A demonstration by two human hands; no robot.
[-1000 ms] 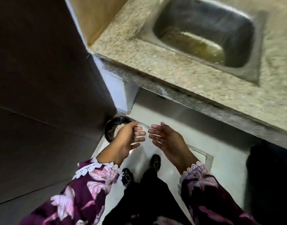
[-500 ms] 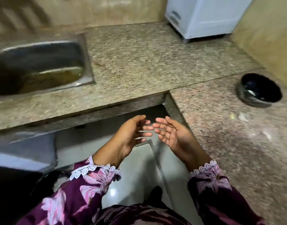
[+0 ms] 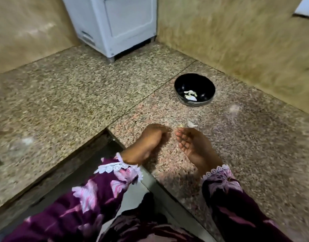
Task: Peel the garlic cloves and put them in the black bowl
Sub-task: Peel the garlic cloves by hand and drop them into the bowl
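Under my fingers runs a speckled granite counter (image 3: 76,95), L-shaped, with a seam crossing it beyond my fingertips. Far ahead of my fingers and to their left, a white appliance (image 3: 118,23) stands on the counter in the corner, on short feet. Tan walls (image 3: 237,35) rise behind it and away to the right of my fingers. Below my wrists, purple floral sleeves (image 3: 90,194) with white lace cuffs cover my arms. Pale floor (image 3: 132,194) shows between them.

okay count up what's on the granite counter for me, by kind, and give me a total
Glossy round black bowl, pale garlic pieces inside: 1
White boxy appliance: 1
Loose pale garlic scraps, by the fingertips: 2, maybe more; blurred
Hands over it, left hand and right hand: 2
Total: 6
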